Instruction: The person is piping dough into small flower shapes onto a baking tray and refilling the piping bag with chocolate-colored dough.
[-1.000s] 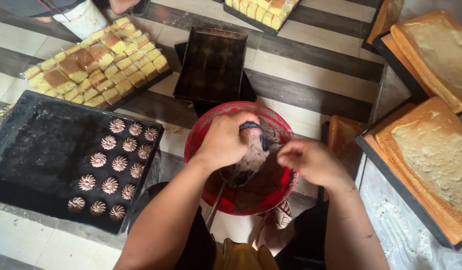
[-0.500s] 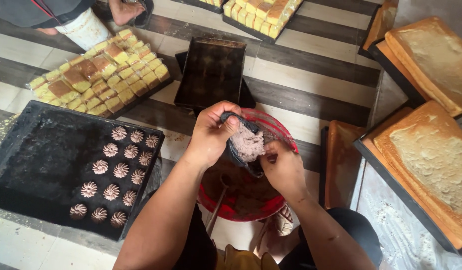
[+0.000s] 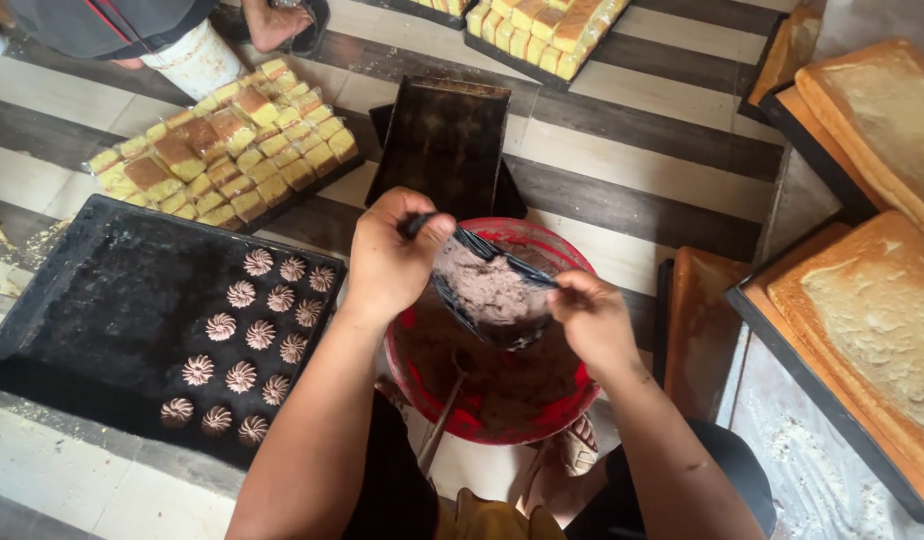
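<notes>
My left hand (image 3: 390, 262) and my right hand (image 3: 590, 318) each grip an edge of a dark plastic piping bag (image 3: 490, 292), holding it stretched open above a red bowl (image 3: 572, 395). Brown batter fills the bag's middle. The bowl has brown batter smeared inside, and a spoon handle (image 3: 440, 420) leans out of it at the near side. To the left lies a black baking tray (image 3: 92, 300) with several piped brown rosettes (image 3: 250, 335) in rows along its right part.
A tray of cut yellow and brown cake squares (image 3: 222, 160) lies behind the black tray, another (image 3: 542, 30) at the top. An empty dark tin (image 3: 444, 140) sits behind the bowl. Slabs of sponge cake (image 3: 872, 310) lie on trays at right. A person's foot (image 3: 277, 22) shows at top left.
Both hands have lifted the bag out of the bowl and pulled its edges apart, so it now hangs wide open with batter showing.
</notes>
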